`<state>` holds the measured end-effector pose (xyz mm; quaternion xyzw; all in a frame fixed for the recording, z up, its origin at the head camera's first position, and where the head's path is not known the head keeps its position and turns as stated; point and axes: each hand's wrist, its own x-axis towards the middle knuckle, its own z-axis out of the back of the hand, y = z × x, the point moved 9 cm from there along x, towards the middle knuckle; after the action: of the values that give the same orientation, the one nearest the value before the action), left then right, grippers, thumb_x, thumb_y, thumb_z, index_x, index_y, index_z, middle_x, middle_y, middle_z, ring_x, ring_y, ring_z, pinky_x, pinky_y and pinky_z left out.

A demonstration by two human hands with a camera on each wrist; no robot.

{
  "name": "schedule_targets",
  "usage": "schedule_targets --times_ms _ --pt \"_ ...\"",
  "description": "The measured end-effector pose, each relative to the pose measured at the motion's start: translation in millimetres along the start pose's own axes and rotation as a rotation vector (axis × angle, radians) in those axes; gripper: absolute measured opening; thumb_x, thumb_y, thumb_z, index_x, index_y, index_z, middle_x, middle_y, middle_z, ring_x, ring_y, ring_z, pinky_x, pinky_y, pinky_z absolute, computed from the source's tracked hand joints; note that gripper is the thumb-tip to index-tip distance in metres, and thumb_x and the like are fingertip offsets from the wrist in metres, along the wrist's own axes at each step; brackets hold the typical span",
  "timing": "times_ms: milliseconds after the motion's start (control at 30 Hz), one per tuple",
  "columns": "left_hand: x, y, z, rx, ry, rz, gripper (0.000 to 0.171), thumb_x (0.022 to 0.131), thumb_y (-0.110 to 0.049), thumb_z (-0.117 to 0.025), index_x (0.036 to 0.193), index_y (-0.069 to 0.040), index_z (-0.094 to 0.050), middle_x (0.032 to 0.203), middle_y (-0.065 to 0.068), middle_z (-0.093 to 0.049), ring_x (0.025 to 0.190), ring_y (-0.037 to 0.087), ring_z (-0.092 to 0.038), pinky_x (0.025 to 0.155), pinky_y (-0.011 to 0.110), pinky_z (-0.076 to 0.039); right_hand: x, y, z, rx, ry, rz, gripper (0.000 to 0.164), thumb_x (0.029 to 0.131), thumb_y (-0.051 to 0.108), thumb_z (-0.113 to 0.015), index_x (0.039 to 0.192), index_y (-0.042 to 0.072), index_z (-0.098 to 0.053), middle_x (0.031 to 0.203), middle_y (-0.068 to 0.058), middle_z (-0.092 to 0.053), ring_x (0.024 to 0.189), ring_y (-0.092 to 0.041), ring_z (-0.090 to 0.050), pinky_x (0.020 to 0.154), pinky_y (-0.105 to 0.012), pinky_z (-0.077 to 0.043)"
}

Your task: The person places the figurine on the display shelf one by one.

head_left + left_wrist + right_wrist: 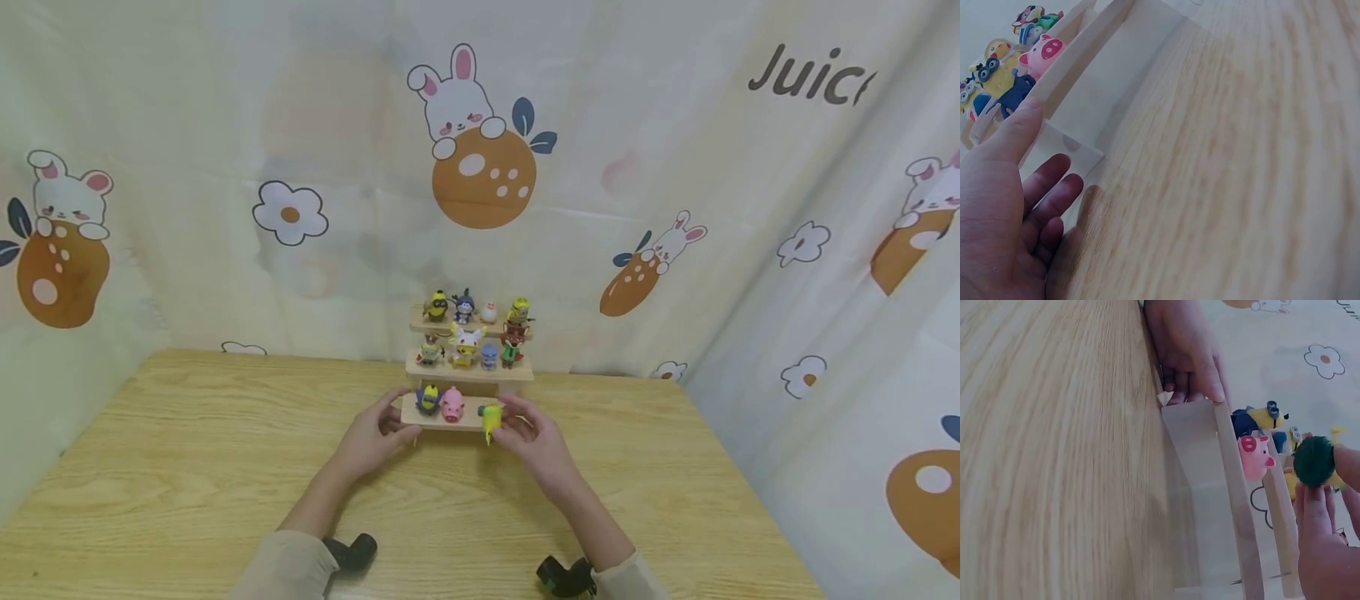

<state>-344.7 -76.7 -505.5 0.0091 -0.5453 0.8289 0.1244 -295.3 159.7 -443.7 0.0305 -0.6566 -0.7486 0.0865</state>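
Note:
A three-tier wooden display stand [471,412] holds small toy figures in rows. At the left end of its bottom tier, my left hand [375,435] grips the board, thumb on the front edge. A yellow figure with goggles and dark blue clothes [429,401] and a pink pig [452,405] stand on that tier. My right hand [538,435] pinches a yellow-and-green figure [491,417] over the tier's right part. From the right wrist view, that figure shows a dark green round side [1314,461] between thumb and fingers; its exact kind is unclear.
Several figures occupy the upper tiers, among them a fox in green [513,345] and a white-eared yellow figure [466,346]. Behind the wooden table [225,467] hangs a printed curtain [360,100]. Black bent objects [356,553] sit by both wrists.

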Motion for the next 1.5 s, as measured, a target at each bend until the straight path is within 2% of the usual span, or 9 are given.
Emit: schedule_targets --times_ms 167,300,367,467,600,767,933,1200,1500 --pt "-2.5 0.4 1.2 0.009 -0.005 0.005 0.069 0.082 -0.034 -0.074 0.142 -0.02 -0.043 0.097 0.003 -0.067 0.088 0.014 -0.062 0.083 0.03 -0.051 2 -6 3 -0.147 -0.059 0.064 0.02 0.087 0.007 -0.068 0.105 -0.001 -0.067 0.109 -0.015 -0.066 0.097 -0.01 -0.063 0.085 -0.02 -0.052" --pt "-3.4 0.6 0.4 0.008 0.0 0.007 0.07 0.082 -0.034 -0.074 0.142 -0.02 -0.042 0.097 0.003 -0.067 0.088 0.014 -0.062 0.083 0.03 -0.051 -4 -6 -4 -0.396 -0.016 0.123 0.012 0.088 0.007 -0.066 0.099 0.004 -0.069 0.1 -0.008 -0.068 0.088 -0.008 -0.063 0.079 -0.02 -0.052" --pt "-3.1 0.1 0.3 0.007 0.001 0.004 0.07 0.082 -0.035 -0.074 0.142 -0.02 -0.042 0.098 0.003 -0.067 0.089 0.014 -0.062 0.083 0.031 -0.051 -11 -4 -14 -0.556 0.08 0.135 0.015 0.09 0.013 -0.065 0.103 0.007 -0.069 0.098 -0.004 -0.067 0.084 -0.008 -0.061 0.072 -0.02 -0.052" --pt "-2.4 -0.9 0.7 0.004 -0.001 0.005 0.07 0.082 -0.035 -0.074 0.143 -0.021 -0.042 0.098 0.004 -0.067 0.09 0.015 -0.062 0.085 0.032 -0.051 -25 -3 -34 -0.799 0.302 0.119 0.028 0.092 0.03 -0.062 0.113 0.012 -0.066 0.098 0.0 -0.063 0.08 -0.007 -0.056 0.067 -0.022 -0.048" --pt "-0.4 -1.9 1.1 0.006 0.0 0.005 0.07 0.082 -0.036 -0.074 0.143 -0.023 -0.041 0.099 0.004 -0.067 0.09 0.015 -0.063 0.084 0.032 -0.052 -49 -9 -57 -0.969 0.586 0.059 0.045 0.088 0.048 -0.062 0.122 0.018 -0.062 0.097 0.005 -0.056 0.078 -0.003 -0.05 0.067 -0.02 -0.044" --pt "2.3 -4.1 1.4 0.002 0.005 -0.015 0.07 0.082 -0.036 -0.074 0.142 -0.023 -0.042 0.098 0.004 -0.068 0.088 0.014 -0.063 0.082 0.031 -0.051 -72 -10 -84 -0.964 0.757 0.063 0.041 0.086 0.05 -0.064 0.113 0.019 -0.063 0.087 0.013 -0.055 0.072 0.002 -0.049 0.066 -0.017 -0.044" --pt "0.8 -3.2 1.2 0.001 0.002 -0.01 0.069 0.082 -0.035 -0.074 0.142 -0.023 -0.042 0.098 0.003 -0.068 0.088 0.014 -0.063 0.082 0.03 -0.051 -76 -14 -94 -0.862 0.792 0.058 0.024 0.086 0.042 -0.066 0.1 0.022 -0.066 0.082 0.017 -0.059 0.069 0.005 -0.051 0.064 -0.016 -0.046" --pt "-3.0 -2.6 0.5 -0.003 0.006 0.018 0.068 0.082 -0.035 -0.074 0.141 -0.026 -0.042 0.098 0.003 -0.068 0.089 0.014 -0.062 0.083 0.03 -0.05 -65 -24 -83 -0.656 0.721 -0.031 0.014 0.085 0.033 -0.071 0.092 0.021 -0.067 0.078 0.015 -0.06 0.069 0.002 -0.052 0.064 -0.017 -0.046" --pt "-1.3 -2.1 0.5 0.01 0.003 0.013 0.068 0.082 -0.038 -0.073 0.141 -0.025 -0.043 0.099 0.003 -0.067 0.091 0.014 -0.062 0.085 0.031 -0.05 -42 -25 -54 -0.562 0.484 -0.086 0.028 0.084 0.024 -0.073 0.108 0.013 -0.064 0.1 0.003 -0.064 0.089 -0.01 -0.058 0.075 -0.024 -0.049"
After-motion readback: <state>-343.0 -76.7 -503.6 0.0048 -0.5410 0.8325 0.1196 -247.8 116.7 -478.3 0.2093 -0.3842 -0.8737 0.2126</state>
